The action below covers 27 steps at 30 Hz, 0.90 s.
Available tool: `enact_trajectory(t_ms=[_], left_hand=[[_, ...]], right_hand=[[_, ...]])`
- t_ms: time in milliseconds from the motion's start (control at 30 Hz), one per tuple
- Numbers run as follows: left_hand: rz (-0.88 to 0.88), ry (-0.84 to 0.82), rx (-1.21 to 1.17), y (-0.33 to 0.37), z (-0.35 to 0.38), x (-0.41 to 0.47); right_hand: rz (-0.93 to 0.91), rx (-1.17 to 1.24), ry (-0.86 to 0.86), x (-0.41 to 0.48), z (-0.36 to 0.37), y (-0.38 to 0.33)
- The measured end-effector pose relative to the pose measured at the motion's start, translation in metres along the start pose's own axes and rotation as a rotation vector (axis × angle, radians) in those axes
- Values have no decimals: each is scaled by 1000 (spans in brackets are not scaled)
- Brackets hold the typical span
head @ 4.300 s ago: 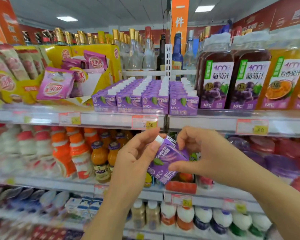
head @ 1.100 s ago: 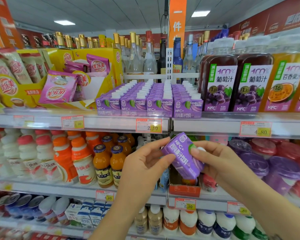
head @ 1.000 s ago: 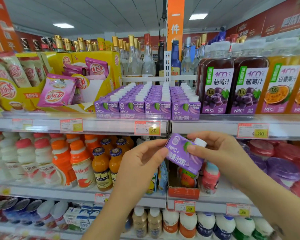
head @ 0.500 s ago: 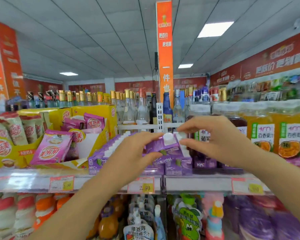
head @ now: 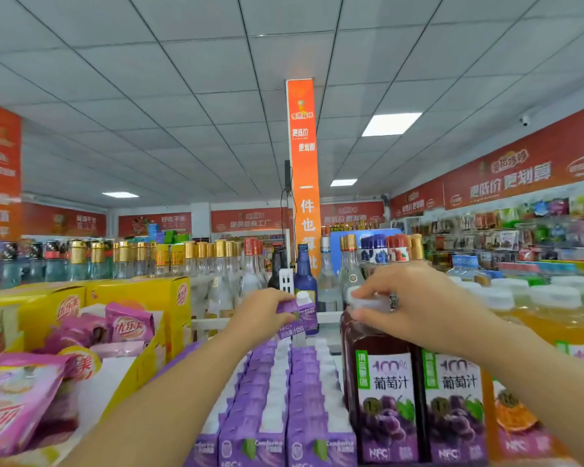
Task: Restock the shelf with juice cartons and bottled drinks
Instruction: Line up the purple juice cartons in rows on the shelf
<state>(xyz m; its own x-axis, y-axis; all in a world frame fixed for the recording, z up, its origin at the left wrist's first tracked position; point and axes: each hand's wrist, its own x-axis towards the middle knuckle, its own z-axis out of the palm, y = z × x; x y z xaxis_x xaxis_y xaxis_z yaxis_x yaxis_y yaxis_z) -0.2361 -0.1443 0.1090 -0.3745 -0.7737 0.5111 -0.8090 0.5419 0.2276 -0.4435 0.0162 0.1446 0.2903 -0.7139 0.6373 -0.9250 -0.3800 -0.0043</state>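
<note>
Clamping the carton [head: 300, 311] alone now, the left grip [head: 263, 315] is reaching rearward to place it; the right grip [head: 418, 305] is curling onto a bottle [head: 381, 382].

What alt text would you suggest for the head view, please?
The left hand holds a purple juice carton over the back of the shelved carton rows, while the right hand grips the top of a grape juice bottle.

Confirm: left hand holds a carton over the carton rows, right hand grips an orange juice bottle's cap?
No: head view shows the right hand gripping the cap of a grape juice bottle; the left hand holds the carton over the rows.
</note>
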Motion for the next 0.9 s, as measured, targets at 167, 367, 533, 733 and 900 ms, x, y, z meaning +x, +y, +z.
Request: enact_trajectory(t_ms=[167,367,533,733,900], left_hand=[[45,-111,68,-3,30,42],[35,-232,22,-14,65,64],[5,-357,-66,-25,65,65],[0,-528,48,-20,63,61],[7,-571,140,-12,61,56]], right_hand=[[-9,40,25,0,4,5],[-35,50,40,-1,6,9],[-49,62,59,0,8,9],[-60,49,62,0,8,9],[-48,27,61,-1,8,8]])
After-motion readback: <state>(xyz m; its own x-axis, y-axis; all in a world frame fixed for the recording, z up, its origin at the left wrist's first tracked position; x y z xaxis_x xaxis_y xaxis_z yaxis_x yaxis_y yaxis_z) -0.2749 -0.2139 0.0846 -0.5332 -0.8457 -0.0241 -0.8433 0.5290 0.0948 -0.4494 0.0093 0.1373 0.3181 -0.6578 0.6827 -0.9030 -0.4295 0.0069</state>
